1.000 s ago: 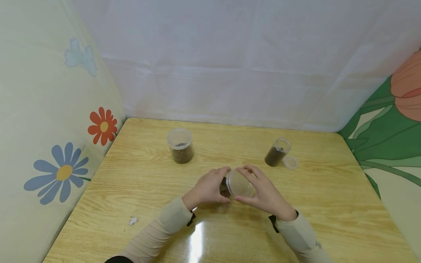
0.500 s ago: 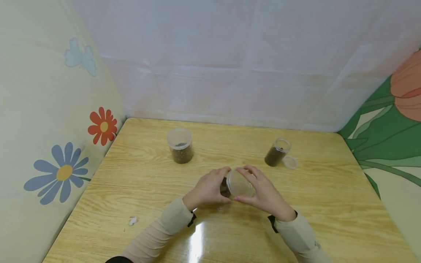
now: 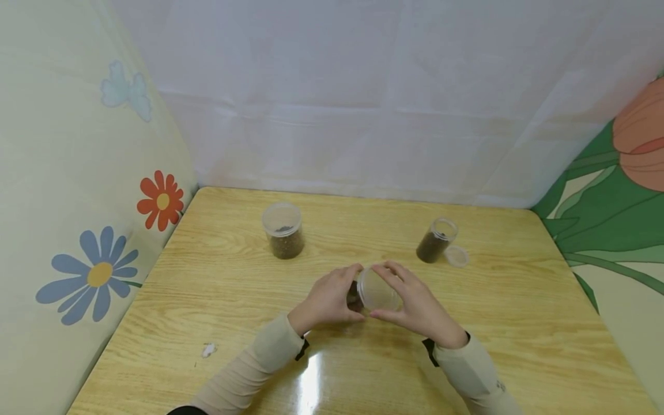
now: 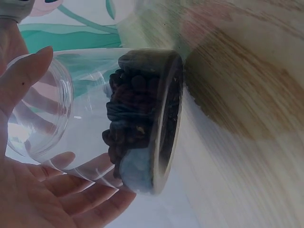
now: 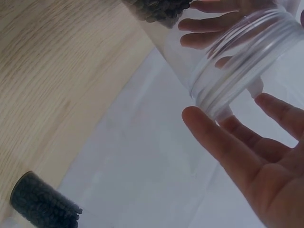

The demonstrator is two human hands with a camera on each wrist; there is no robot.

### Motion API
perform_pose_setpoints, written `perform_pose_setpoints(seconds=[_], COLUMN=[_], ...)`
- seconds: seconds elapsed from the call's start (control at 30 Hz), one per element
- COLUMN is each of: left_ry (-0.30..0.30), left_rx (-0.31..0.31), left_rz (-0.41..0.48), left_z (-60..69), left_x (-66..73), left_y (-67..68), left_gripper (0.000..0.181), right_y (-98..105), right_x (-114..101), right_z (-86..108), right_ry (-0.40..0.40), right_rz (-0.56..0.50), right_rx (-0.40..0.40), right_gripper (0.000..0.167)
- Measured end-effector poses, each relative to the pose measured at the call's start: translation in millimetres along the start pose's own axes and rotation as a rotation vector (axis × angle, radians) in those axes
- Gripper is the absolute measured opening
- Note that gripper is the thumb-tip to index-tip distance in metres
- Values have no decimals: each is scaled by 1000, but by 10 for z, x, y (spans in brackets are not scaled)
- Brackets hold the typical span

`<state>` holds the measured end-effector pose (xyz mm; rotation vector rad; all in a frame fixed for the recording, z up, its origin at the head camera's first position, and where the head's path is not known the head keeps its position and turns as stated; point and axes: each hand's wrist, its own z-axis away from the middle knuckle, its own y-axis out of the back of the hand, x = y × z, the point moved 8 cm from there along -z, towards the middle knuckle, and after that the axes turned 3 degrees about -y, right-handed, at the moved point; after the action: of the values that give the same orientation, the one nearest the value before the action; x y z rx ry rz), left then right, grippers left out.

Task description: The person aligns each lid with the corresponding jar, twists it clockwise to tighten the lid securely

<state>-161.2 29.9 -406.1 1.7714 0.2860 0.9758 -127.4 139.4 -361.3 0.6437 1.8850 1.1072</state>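
Note:
A clear jar (image 4: 90,104) with dark beans or pebbles at its bottom is between my two hands near the table's middle. My left hand (image 3: 329,297) grips the jar's body, thumb on one side and fingers on the other. Around the screw-type rim and lid (image 5: 247,52) at the jar's top, my right hand (image 3: 417,302) curls its thumb and fingers. In the left wrist view a pale bluish patch (image 4: 136,168) shows beside the dark contents. Whether the lid is tight cannot be told.
A wide clear jar (image 3: 284,236) with dark contents stands at the back left. At the back right is a narrower jar (image 3: 434,245) of dark grains, with a clear round lid (image 3: 457,256) beside it. A small white scrap (image 3: 208,350) lies at the front left.

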Motion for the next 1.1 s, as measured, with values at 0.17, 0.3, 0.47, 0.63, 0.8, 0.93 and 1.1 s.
perform_pose_setpoints(seconds=[0.17, 0.3, 0.47, 0.63, 0.8, 0.93, 1.1], left_ry=[0, -8, -13, -16, -18, -15, -2], left_rx=[1, 6, 14, 25, 28, 26, 16], left_rz=[-5, -14, -16, -29, -37, -39, -1], left_z=[9, 11, 7, 9, 19, 30, 39], left_x=[3, 8, 19, 35, 35, 27, 3], left_y=[-4, -5, -11, -12, -17, -16, -14], left_gripper=[87, 87, 87, 86, 87, 89, 89], right_y=[2, 10, 22, 26, 19, 19, 7], right_x=[-1, 10, 22, 39, 39, 22, 27], right_z=[1, 8, 13, 13, 32, 32, 36], right_ry=[-8, -23, -60, -153, -230, -233, -230], right_rz=[-9, -9, -14, -15, 21, 57, 40], right_rx=[-24, -13, 24, 71, 111, 124, 89], right_gripper=[78, 79, 80, 78, 78, 82, 88])
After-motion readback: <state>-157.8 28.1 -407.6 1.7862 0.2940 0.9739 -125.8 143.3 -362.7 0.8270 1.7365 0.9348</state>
